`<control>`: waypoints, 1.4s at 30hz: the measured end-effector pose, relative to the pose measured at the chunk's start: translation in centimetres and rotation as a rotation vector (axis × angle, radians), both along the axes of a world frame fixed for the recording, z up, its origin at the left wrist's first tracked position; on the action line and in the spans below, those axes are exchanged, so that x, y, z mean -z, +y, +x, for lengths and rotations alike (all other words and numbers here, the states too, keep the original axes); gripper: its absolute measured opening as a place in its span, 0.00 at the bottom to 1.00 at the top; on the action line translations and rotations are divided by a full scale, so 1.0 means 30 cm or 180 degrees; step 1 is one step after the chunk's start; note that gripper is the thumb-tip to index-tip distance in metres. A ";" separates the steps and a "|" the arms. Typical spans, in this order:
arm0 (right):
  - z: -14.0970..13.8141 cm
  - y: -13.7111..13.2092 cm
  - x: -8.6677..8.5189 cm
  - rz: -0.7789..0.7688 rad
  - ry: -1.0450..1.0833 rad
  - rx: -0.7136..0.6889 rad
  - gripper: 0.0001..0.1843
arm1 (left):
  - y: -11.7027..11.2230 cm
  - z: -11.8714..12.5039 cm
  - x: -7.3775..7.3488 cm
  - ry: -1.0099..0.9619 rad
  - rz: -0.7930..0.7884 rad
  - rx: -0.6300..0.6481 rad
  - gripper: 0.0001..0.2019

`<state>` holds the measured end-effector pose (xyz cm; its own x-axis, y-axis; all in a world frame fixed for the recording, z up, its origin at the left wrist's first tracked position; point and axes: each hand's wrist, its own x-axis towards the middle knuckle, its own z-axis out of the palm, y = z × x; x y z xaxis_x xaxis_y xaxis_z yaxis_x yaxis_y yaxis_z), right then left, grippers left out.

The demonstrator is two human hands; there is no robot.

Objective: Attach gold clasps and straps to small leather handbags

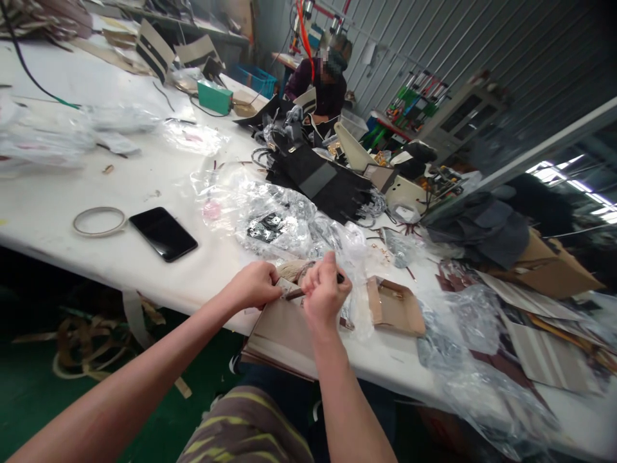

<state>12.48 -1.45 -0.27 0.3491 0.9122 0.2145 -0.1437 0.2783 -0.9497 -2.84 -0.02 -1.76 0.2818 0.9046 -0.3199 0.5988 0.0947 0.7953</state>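
Note:
My left hand [254,283] is closed and presses its fingertips on the top edge of a flat tan bag piece [282,331] that hangs over the front edge of the white table [58,212]. My right hand [324,292] is closed around a thin dark tool [295,294] that points left toward the left hand's fingertips. The two hands nearly touch over the tan piece. A crumpled clear plastic bag [284,222] with dark parts inside lies just behind them.
A black phone [162,233] and a beige ring [98,220] lie to the left. A small tan piece [394,305] sits right of the hands. Black bag parts [321,180] are piled mid-table. A seated person [324,80] works at the far end. Scraps litter the floor.

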 end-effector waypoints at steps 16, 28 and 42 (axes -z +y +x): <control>-0.015 0.238 0.055 -0.1910 0.0893 -0.0106 0.38 | 0.019 -0.020 0.063 -0.0700 -0.0171 0.0140 0.09; -0.028 0.018 -0.028 -0.0015 0.0376 0.0123 0.38 | -0.009 0.005 0.044 -0.0440 -0.0187 -0.0445 0.06; -0.004 0.147 -0.053 -0.0735 0.0396 0.0298 0.38 | -0.010 0.017 0.081 0.0056 0.0334 -0.0402 0.04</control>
